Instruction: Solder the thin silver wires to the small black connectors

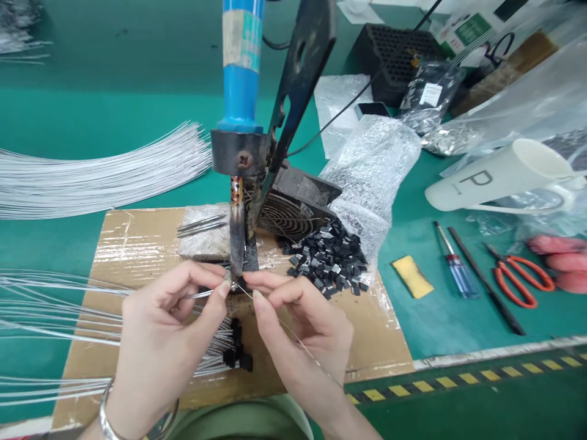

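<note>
A blue-handled soldering iron [242,91] hangs tip down in a black metal bracket [298,67]. Beneath its tip, my left hand [167,333] is closed in a pinch on a thin grey-white wire [202,295]. From the other side, my right hand [307,342] pinches a thin strand of solder wire [247,293], its end close to the tip; the strand trails back across the palm. My fingertips partly hide the joint under the iron. Below my left hand lie wires ending in black connectors [237,351].
A heap of small black connector pieces [328,256] lies right of the iron, by a round fan grille [293,214]. Long white wires [105,177] lie left. A yellow sponge [411,276], screwdriver [461,275], orange-handled pliers [523,278] and white mug [499,177] are right.
</note>
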Demonstrator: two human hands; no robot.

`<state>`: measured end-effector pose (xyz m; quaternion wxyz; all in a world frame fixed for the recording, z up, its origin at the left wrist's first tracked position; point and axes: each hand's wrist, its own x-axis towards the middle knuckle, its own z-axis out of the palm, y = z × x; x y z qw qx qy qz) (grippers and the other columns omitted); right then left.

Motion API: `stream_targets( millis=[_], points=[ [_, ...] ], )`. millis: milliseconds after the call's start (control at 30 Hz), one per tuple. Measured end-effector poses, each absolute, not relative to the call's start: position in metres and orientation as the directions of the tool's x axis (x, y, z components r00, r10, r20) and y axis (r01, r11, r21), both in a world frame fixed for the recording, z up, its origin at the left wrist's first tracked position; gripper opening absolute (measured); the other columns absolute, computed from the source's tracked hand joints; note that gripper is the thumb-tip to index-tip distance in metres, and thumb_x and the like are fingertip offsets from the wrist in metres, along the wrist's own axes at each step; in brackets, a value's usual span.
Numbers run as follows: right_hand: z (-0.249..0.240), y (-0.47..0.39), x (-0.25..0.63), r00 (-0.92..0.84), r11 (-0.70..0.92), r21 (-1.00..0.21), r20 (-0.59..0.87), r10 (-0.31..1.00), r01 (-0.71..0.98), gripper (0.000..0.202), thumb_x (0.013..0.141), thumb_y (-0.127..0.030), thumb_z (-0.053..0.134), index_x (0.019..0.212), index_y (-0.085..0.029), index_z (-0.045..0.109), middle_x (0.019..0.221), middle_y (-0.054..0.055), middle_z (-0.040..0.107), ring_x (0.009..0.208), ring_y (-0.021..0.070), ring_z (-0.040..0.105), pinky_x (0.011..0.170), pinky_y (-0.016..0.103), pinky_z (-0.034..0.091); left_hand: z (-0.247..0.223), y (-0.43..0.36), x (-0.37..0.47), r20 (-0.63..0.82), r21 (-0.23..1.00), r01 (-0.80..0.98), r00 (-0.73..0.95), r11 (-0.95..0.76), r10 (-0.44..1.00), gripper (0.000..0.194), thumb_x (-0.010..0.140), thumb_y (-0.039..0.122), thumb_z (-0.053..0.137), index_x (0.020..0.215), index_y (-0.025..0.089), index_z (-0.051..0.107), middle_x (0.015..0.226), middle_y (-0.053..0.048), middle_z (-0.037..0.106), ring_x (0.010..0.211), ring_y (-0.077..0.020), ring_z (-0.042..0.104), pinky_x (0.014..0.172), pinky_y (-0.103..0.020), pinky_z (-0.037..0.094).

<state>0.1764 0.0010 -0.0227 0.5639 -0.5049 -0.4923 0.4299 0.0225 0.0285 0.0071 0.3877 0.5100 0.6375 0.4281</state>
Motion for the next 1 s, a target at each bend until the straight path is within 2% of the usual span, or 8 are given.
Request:
stream_targets(
  millis=[300, 767, 1000],
  points=[
    [-0.0233, 0.001, 0.1768, 0.148, 0.1, -0.995, 0.1, 0.984, 0.013, 0.021, 0.094, -0.007, 0.073, 0.084, -0.025, 0.067, 0.113, 0.001, 0.087, 0.105, 0.015, 0.084, 0.095, 0.022, 0.064, 0.0085, 0.0293, 0.0247, -0.088, 0.941, 0.311, -0.159, 0.135, 0.983, 0.007, 0.075, 0.019, 0.078, 0.07, 0.025, 0.078, 0.077, 0.004, 0.082, 0.067, -0.0078, 0.076, 0.064, -0.006, 0.057],
    [-0.0224, 0.0009, 0.1762, 0.15, 0.109, -0.994, 0.112, 0.982, 0.024, 0.02, 0.094, -0.007, 0.073, 0.085, -0.024, 0.068, 0.111, 0.004, 0.087, 0.102, 0.0193, 0.084, 0.093, 0.029, 0.066, 0.0084, 0.0266, 0.0247, -0.043, 0.938, 0.332, -0.157, 0.094, 0.987, 0.009, 0.078, 0.019, 0.076, 0.072, 0.025, 0.077, 0.083, 0.003, 0.082, 0.073, -0.01, 0.078, 0.068, -0.01, 0.061],
    [-0.0228, 0.0013, 0.1756, 0.156, 0.112, -0.994, 0.113, 0.981, 0.018, 0.019, 0.095, -0.009, 0.073, 0.084, -0.024, 0.069, 0.11, 0.006, 0.088, 0.099, 0.0204, 0.085, 0.089, 0.03, 0.067, 0.0079, 0.024, 0.0238, -0.052, 0.934, 0.342, -0.161, 0.105, 0.986, 0.009, 0.079, 0.019, 0.077, 0.073, 0.026, 0.077, 0.083, 0.005, 0.082, 0.073, -0.0077, 0.078, 0.068, -0.007, 0.058]
  ],
)
